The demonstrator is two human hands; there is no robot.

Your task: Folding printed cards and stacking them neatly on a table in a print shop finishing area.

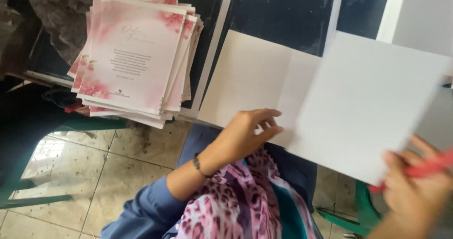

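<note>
The left hand (247, 132) pinches the near edge of a folded cream card (255, 76) on the dark table (283, 12), while the right hand (415, 187) grips a red pen (427, 168) and a white sheet (368, 102), beside a stack of pink floral invitation cards (134, 55).

You sat in what looked like a small print or stationery workshop: a stack of pink floral cards (134, 55) lay on a dark counter (278, 12), beside blank white sheets (368, 102), above a worn, stained tile floor (118, 163) and green plastic chair legs (363, 215).
</note>
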